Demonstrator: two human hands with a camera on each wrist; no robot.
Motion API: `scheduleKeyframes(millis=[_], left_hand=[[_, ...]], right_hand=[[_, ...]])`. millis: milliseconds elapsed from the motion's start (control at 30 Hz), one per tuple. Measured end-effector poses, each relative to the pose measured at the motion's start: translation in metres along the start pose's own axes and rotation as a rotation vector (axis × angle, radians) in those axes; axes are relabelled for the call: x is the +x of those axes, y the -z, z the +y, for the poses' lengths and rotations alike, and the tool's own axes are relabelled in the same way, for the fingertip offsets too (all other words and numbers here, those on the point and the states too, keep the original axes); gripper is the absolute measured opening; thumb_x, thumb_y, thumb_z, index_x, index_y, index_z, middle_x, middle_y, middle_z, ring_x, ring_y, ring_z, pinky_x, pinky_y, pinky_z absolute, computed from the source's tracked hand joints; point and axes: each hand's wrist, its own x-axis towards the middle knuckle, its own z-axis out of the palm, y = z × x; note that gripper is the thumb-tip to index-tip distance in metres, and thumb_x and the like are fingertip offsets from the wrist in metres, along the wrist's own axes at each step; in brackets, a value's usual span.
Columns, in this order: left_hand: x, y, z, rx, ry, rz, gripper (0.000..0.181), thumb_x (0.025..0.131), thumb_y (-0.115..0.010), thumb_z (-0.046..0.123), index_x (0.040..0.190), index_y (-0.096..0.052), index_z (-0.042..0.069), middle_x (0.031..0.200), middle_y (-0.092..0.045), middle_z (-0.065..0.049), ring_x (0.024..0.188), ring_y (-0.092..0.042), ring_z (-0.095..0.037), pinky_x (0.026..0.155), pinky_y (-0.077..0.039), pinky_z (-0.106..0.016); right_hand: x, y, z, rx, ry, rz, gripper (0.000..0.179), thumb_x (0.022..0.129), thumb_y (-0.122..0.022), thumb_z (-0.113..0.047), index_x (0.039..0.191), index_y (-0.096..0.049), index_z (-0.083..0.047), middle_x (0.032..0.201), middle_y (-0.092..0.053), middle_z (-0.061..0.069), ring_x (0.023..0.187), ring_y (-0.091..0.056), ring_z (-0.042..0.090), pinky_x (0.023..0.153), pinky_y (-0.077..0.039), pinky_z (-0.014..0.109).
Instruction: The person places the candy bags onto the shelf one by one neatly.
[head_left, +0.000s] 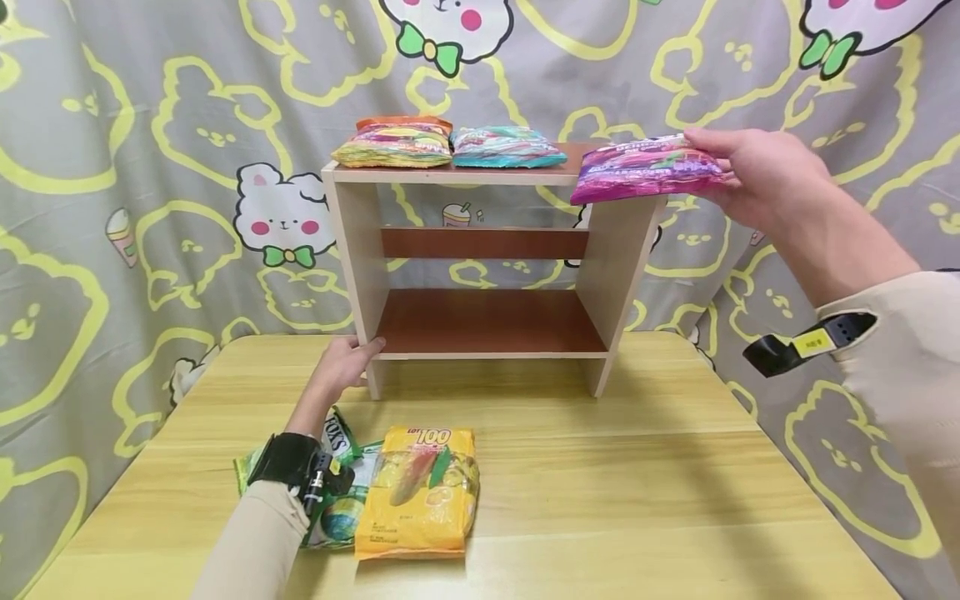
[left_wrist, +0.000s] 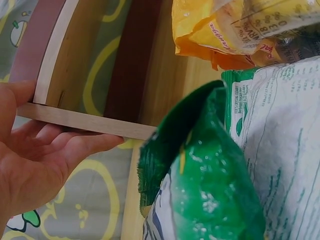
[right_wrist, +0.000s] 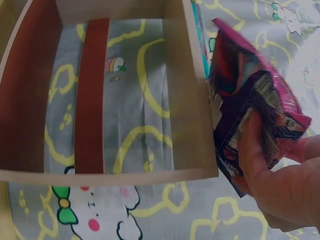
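Note:
My right hand (head_left: 776,179) holds a purple and pink candy bag (head_left: 648,169) by its right end, thumb on one side and fingers on the other. The bag overlaps the right end of the top board of a small wooden shelf (head_left: 487,175). In the right wrist view the candy bag (right_wrist: 250,95) is beside the shelf's side panel. My left hand (head_left: 341,367) grips the shelf's left panel low down, near the lower board. The left wrist view shows its thumb and fingers on opposite faces of the panel (left_wrist: 85,119).
On the shelf top lie an orange-yellow candy bag (head_left: 397,143) and a teal candy bag (head_left: 506,148). A yellow candy bag (head_left: 420,500) and green-and-white bags (head_left: 341,521) lie on the wooden table (head_left: 600,500) by my left forearm. A patterned curtain (head_left: 187,167) hangs behind.

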Motion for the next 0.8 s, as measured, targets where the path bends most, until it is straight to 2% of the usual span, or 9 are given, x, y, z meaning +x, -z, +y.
scheduleKeyframes(millis=[133,200,267,400,500,533,600,667,800], left_hand=[[0.001,0.000,-0.001,0.000,-0.006,-0.005,0.060,0.105,-0.051,0.043,0.146,-0.048,-0.002,0.149,-0.049,-0.024,0.138,-0.048,-0.041,0.100,-0.055,-0.051],[0.001,0.000,0.000,0.002,-0.004,-0.007,0.061,0.105,-0.050,0.044,0.146,-0.048,-0.002,0.149,-0.048,-0.024,0.138,-0.047,-0.041,0.100,-0.055,-0.051],[0.001,-0.001,0.000,0.001,-0.002,-0.008,0.062,0.105,-0.050,0.045,0.146,-0.047,-0.002,0.149,-0.048,-0.024,0.139,-0.046,-0.042,0.100,-0.055,-0.051],[0.001,-0.001,0.000,-0.003,0.010,-0.009,0.062,0.105,-0.050,0.044,0.148,-0.046,-0.001,0.151,-0.047,-0.024,0.140,-0.045,-0.042,0.100,-0.055,-0.051],[0.000,-0.001,-0.001,-0.001,0.010,-0.011,0.062,0.105,-0.049,0.043,0.149,-0.045,-0.001,0.151,-0.046,-0.024,0.141,-0.044,-0.042,0.100,-0.054,-0.051],[0.000,-0.001,0.000,-0.002,0.010,-0.009,0.062,0.105,-0.049,0.043,0.149,-0.045,-0.001,0.151,-0.046,-0.024,0.141,-0.044,-0.042,0.100,-0.054,-0.051],[-0.001,-0.001,0.000,-0.004,0.011,-0.007,0.061,0.105,-0.050,0.042,0.149,-0.045,-0.001,0.151,-0.047,-0.024,0.140,-0.045,-0.042,0.100,-0.054,-0.051],[-0.001,-0.001,0.001,-0.007,0.012,-0.004,0.060,0.105,-0.050,0.041,0.148,-0.046,0.000,0.151,-0.047,-0.023,0.140,-0.046,-0.041,0.100,-0.054,-0.052],[-0.003,-0.002,0.002,-0.006,0.004,0.007,0.059,0.105,-0.051,0.040,0.147,-0.047,-0.001,0.150,-0.048,-0.023,0.138,-0.047,-0.041,0.099,-0.055,-0.052]], right_hand=[[-0.005,0.000,0.000,0.135,-0.011,-0.096,0.036,0.093,-0.071,-0.014,0.127,-0.059,-0.014,0.115,-0.068,0.010,0.103,-0.073,0.024,0.103,-0.052,0.035],[-0.007,-0.003,0.001,0.187,-0.002,-0.124,0.046,0.093,-0.070,-0.008,0.135,-0.055,-0.017,0.124,-0.066,0.009,0.113,-0.069,0.023,0.107,-0.048,0.035],[-0.008,-0.007,0.002,0.209,0.014,-0.147,0.061,0.093,-0.068,-0.002,0.146,-0.045,-0.022,0.138,-0.056,0.002,0.126,-0.060,0.019,0.111,-0.045,0.033],[-0.009,-0.017,0.008,0.115,0.063,-0.174,0.090,0.092,-0.064,0.009,0.160,-0.019,-0.028,0.158,-0.030,-0.010,0.145,-0.036,0.014,0.115,-0.038,0.030],[-0.011,-0.021,0.013,0.008,0.097,-0.142,0.095,0.091,-0.064,0.013,0.162,-0.017,-0.028,0.165,-0.018,-0.010,0.147,-0.031,0.015,0.114,-0.037,0.029],[-0.011,-0.022,0.015,-0.032,0.107,-0.127,0.095,0.091,-0.065,0.012,0.162,-0.017,-0.027,0.167,-0.017,-0.008,0.146,-0.032,0.015,0.112,-0.039,0.028],[-0.013,-0.023,0.018,-0.103,0.129,-0.101,0.093,0.090,-0.068,0.009,0.162,-0.019,-0.024,0.167,-0.020,-0.003,0.138,-0.045,0.014,0.106,-0.045,0.026],[-0.014,-0.022,0.020,-0.182,0.162,-0.083,0.093,0.088,-0.073,0.003,0.162,-0.021,-0.018,0.162,-0.029,0.004,0.122,-0.061,0.013,0.099,-0.050,0.024],[-0.017,-0.021,0.023,-0.301,0.230,-0.034,0.093,0.080,-0.085,-0.012,0.156,-0.033,-0.007,0.134,-0.052,0.007,0.089,-0.075,0.011,0.089,-0.055,0.022]])
